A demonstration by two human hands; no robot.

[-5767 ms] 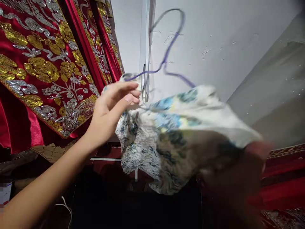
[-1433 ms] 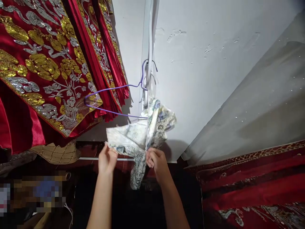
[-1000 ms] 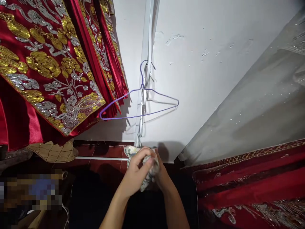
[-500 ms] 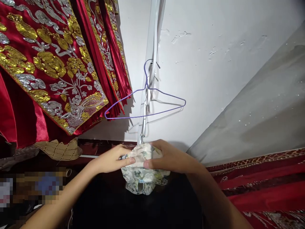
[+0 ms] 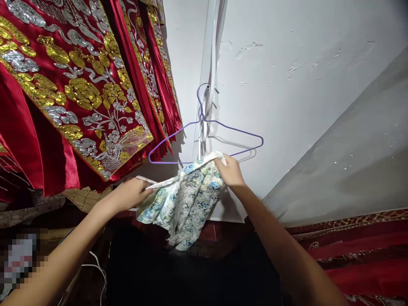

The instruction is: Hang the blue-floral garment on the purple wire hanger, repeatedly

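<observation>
Between my hands hangs a pale cloth garment [image 5: 191, 199] with a blue, green and yellow swirling print and a light band along its top. My left hand [image 5: 135, 192] is closed on the left end of the band. My right hand [image 5: 230, 171] pinches the band's right end, held higher than the left. Just behind the cloth, a purple wire hanger [image 5: 237, 129] hangs from a hook by the wall; the garment covers part of its lower bar. The garment's lower edge falls loose in folds.
Red satin costumes with gold and silver embroidery [image 5: 86, 93] hang at the left. A white vertical strip [image 5: 213, 51] runs up the white wall [image 5: 270, 106]. Grey sheeting [image 5: 353, 161] slants across the right, above red fabric [image 5: 366, 263]. A white cable [image 5: 101, 270] lies lower left.
My hands have moved apart and up towards the hanger. The garment, bunched between them before, is now stretched along its band and hangs open below. The view has shifted slightly.
</observation>
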